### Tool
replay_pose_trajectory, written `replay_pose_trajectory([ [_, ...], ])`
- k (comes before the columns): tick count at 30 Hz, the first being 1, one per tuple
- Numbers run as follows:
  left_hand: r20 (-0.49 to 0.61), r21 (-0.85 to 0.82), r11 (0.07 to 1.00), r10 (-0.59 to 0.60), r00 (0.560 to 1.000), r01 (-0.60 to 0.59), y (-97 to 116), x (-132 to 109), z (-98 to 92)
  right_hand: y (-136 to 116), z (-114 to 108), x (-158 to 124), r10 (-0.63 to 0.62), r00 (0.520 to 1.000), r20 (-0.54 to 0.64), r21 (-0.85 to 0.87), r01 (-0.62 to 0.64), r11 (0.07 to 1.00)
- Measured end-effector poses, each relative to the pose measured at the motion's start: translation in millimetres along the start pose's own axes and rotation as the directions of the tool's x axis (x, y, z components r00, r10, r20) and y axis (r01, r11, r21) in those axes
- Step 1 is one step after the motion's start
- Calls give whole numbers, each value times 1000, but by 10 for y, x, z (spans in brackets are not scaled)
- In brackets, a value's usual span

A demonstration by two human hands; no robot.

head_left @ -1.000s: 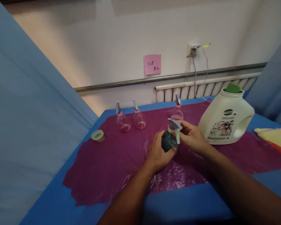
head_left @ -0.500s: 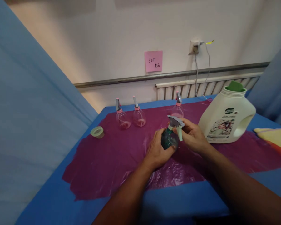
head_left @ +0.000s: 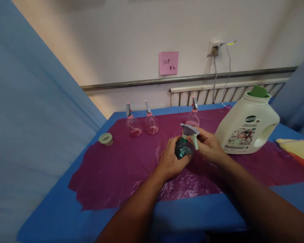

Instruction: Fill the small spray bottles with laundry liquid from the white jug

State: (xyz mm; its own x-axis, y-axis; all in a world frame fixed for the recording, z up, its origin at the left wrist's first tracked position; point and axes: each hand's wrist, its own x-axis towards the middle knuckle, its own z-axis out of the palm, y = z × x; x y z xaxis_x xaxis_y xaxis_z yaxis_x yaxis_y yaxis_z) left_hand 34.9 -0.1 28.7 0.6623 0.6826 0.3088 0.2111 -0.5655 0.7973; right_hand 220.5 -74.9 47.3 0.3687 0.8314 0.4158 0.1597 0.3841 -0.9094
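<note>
A dark green spray bottle [head_left: 183,147] with a grey and pale green trigger head [head_left: 190,130] stands on the purple plastic sheet [head_left: 121,172]. My left hand [head_left: 172,159] is wrapped round the bottle's body from the left. On the other side, my right hand [head_left: 208,145] has its fingers closed on the trigger head near the neck; some fingertips are hidden behind it. A clear spray bottle [head_left: 192,118] with a pink collar is just behind my right hand, partly covered. To its right stands a large cream jug [head_left: 245,125] with a green piece in its mouth.
Two clear spray bottles, one [head_left: 134,127] left of the other [head_left: 151,125], hold some pink liquid. A small translucent green cup [head_left: 106,139] sits at the left. Yellow cloth [head_left: 296,150] lies at the right edge. Behind the table are a metal rail [head_left: 136,82] and hanging cables [head_left: 215,79].
The view has shifted slightly. Both hands keep their hold on the green spray bottle, and the trigger head has turned a little.
</note>
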Motion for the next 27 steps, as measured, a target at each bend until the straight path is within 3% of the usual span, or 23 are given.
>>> replay_pose_trajectory([
  [16,0,-29,999,30,1000,-30,5,-14,-22,46,-2,-63,6,997,73,-74,0,997],
  [22,-46,-84,984,156,987,-160,-84,-27,-22,162,98,-78,-38,999,22,-54,39,998],
  [27,-51,-31,966,256,965,-258,-119,-18,-37,145,207,-112,-22,998,-57,-57,18,998],
])
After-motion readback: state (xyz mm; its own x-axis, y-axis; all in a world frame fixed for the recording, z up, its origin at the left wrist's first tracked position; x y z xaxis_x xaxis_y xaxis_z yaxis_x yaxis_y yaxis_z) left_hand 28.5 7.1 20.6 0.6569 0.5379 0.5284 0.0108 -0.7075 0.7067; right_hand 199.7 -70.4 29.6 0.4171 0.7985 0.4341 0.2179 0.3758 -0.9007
